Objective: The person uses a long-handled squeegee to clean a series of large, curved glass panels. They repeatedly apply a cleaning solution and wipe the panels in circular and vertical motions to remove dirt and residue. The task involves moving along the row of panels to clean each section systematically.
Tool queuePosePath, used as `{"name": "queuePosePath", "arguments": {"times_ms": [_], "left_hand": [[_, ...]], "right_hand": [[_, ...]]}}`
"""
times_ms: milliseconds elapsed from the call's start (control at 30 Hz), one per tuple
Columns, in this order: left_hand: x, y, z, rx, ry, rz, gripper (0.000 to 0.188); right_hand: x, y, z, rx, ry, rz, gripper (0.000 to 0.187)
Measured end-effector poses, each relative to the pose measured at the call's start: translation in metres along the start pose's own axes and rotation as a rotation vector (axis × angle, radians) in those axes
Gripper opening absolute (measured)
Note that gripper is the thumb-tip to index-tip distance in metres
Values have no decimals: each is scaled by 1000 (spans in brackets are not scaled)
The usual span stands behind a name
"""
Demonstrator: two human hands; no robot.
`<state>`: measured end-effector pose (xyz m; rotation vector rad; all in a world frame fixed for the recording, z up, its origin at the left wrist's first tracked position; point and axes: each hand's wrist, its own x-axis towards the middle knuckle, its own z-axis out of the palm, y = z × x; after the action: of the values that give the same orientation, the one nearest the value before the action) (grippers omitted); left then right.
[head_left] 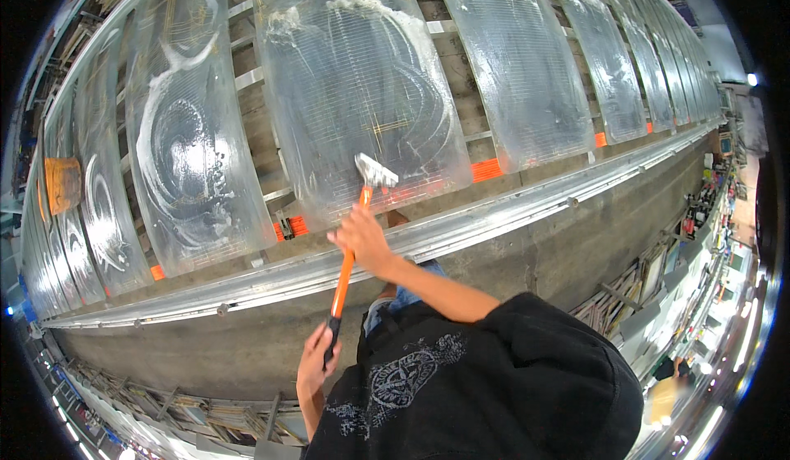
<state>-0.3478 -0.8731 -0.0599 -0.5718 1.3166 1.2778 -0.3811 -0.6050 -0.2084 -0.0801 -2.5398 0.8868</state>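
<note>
My right hand point(362, 234) is wrapped round the orange shaft of a long-handled tool point(342, 283). Lower down, my left hand point(316, 357) grips its black end. The tool's wide, pale head point(376, 171) rests on or just above the near part of a clear, wet panel point(354, 106); whether it is a scraper or a brush I cannot tell. White suds lie in curved streaks toward this panel's far end and right side. To the left, a similar panel point(185, 147) carries swirls of suds.
More clear panels point(527, 73) lie side by side across a metal frame. A silver rail point(461, 217) runs along the near edge. An orange container point(62, 184) sits at far left. Flat framed pieces point(629, 283) lean behind me; another person point(662, 394) is at lower right.
</note>
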Motion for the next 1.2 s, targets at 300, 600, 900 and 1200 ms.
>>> {"name": "queuePosePath", "arguments": {"times_ms": [300, 600, 900, 1200], "left_hand": [[23, 15, 33, -55, -18, 20, 43], [161, 242, 137, -261, 31, 245, 46], [106, 57, 69, -83, -196, 325, 55], [-1, -98, -13, -35, -117, 155, 46]], "right_hand": [[26, 25, -8, 113, -14, 56, 28], [285, 212, -3, 179, 106, -374, 31], [85, 150, -5, -364, 64, -340, 36], [-70, -10, -28, -18, -295, -206, 40]]}}
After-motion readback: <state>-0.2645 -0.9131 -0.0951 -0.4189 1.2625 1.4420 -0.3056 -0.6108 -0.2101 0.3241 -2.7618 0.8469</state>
